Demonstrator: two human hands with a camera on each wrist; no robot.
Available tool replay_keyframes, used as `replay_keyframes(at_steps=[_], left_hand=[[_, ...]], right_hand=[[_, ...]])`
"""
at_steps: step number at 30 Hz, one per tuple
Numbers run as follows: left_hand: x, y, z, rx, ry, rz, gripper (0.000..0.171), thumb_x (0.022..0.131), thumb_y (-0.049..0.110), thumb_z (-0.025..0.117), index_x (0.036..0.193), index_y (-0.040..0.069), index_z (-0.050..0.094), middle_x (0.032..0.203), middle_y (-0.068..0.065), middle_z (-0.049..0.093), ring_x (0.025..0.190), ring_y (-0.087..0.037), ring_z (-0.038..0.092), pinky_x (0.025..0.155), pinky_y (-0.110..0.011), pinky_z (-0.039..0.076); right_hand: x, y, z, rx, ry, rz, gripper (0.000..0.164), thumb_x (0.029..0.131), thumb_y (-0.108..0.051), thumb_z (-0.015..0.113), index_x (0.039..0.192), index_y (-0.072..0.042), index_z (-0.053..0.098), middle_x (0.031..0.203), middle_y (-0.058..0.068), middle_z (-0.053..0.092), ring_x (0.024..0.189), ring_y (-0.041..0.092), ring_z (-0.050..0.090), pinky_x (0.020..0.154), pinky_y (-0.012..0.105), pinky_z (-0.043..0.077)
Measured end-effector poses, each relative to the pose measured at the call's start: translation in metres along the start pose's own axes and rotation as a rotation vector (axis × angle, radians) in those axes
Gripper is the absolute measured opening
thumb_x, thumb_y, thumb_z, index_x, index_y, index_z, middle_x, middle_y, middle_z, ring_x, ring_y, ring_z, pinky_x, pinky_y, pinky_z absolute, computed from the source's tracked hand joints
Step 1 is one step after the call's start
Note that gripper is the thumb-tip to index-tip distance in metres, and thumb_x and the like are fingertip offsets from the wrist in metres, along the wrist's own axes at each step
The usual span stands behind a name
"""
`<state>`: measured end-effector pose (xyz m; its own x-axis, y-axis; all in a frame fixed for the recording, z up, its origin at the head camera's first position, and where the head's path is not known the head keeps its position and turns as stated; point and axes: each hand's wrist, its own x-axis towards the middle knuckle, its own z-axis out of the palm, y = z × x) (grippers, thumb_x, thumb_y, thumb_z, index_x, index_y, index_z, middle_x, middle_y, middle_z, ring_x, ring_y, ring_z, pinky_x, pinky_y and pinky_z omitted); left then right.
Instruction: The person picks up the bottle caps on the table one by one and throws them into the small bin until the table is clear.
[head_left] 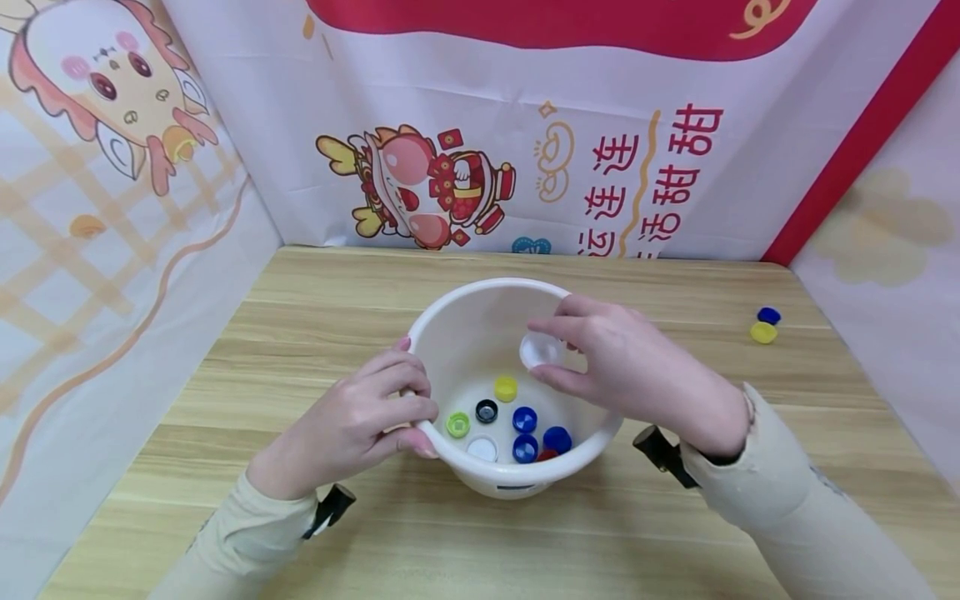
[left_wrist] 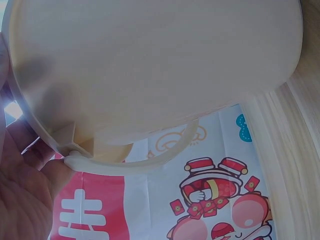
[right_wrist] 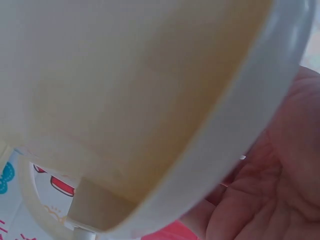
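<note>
A white plastic bucket (head_left: 480, 292) stands on the wooden table, tipped slightly toward me in the head view. My left hand (head_left: 367, 408) grips its left rim, with the thumb outside near the front. In the left wrist view the bucket's curved handle (left_wrist: 145, 167) hangs beside those fingers. Over the bucket's inside, my right hand (head_left: 622, 358) pinches a white round cap (head_left: 538, 351) between thumb and fingers. On the bucket floor lie several bottle caps: yellow (head_left: 506, 388), black (head_left: 487, 411), light green (head_left: 457, 425), white (head_left: 482, 449), blue (head_left: 525, 419) and a partly hidden red one (head_left: 547, 456).
Toward the table's right back edge lie a dark blue cap (head_left: 768, 316) and a yellow cap (head_left: 763, 333) side by side. Printed cloth walls (head_left: 480, 92) rise behind the table and on both sides. Both wrists carry small black camera mounts.
</note>
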<state>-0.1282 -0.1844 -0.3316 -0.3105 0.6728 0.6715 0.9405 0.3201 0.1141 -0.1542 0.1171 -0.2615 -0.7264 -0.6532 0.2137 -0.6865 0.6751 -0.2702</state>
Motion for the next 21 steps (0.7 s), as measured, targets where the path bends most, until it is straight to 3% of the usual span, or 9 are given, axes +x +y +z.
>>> replay_keyframes(at_steps=[21], left_hand=[[0.0003,0.0002,-0.0001,0.002,0.000,0.001,0.043,0.095,0.050,0.051,0.089,0.012,0.070,0.096,-0.002,0.060,0.100,-0.021,0.056,0.111,-0.056,0.038]], right_hand=[[-0.0002,0.0052,0.0029,0.010,-0.018,0.024,0.049,0.083,-0.030,0.083,0.125,-0.008,0.068,0.106,0.009,0.066,0.082,0.018,0.065,0.063,0.025,0.061]])
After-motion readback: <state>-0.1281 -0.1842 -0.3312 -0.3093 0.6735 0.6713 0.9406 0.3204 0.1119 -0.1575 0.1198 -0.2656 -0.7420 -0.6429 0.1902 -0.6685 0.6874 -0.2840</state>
